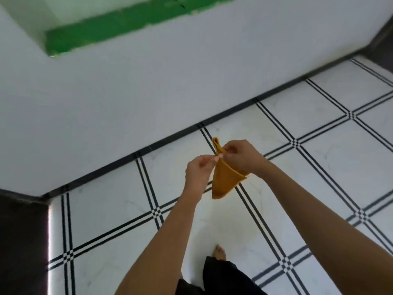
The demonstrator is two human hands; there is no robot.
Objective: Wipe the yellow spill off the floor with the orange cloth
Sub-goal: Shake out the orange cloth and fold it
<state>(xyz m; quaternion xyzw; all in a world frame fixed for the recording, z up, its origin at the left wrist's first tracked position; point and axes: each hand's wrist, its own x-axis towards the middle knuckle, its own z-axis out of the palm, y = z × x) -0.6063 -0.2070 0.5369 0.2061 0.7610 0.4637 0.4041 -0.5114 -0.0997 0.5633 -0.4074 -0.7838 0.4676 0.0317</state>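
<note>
Orange cloth [225, 179] hangs above the tiled floor [319, 167], fingers of our left hand [198, 169] and right hand [240, 156] pinching its top. We judge wiping not yet begun; next we must lower it.

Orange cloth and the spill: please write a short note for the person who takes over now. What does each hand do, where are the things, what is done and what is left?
Left hand: pinches the top edge of the orange cloth.
Right hand: grips the same cloth near its top. The cloth hangs folded in the air above the tiled floor.
Spill: only a faint yellowish tint shows on the tile by the bare foot; I am not sure it is the spill.
Done: the cloth is in hand.
Left: lower it and wipe the floor.
</note>
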